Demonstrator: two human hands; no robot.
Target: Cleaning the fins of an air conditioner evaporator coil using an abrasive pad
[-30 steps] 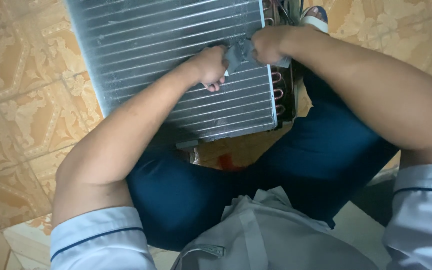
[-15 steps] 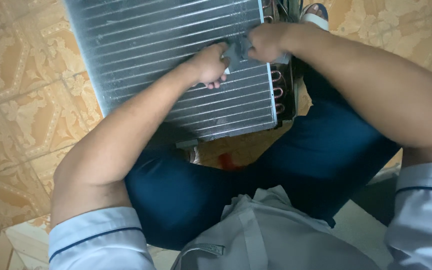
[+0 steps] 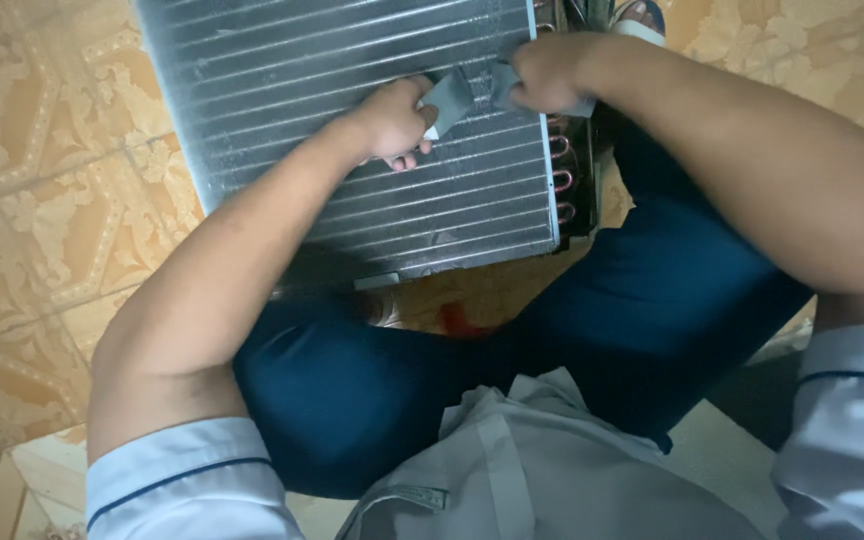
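Finned coil panel [image 3: 352, 130], propped on patterned tile floor [image 3: 52, 200]; copper bends along its right edge. Left hand [image 3: 392, 122] and right hand [image 3: 542, 75], fingers closed, pinch grey tape strip [image 3: 467, 92] near panel's upper right.

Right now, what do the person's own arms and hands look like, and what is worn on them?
Both arms are bare from above the elbow down. Each upper arm is covered by a short pale sleeve with a thin dark stripe near its hem. The left hand and right hand are bare: no gloves, and I can see no watch or rings.
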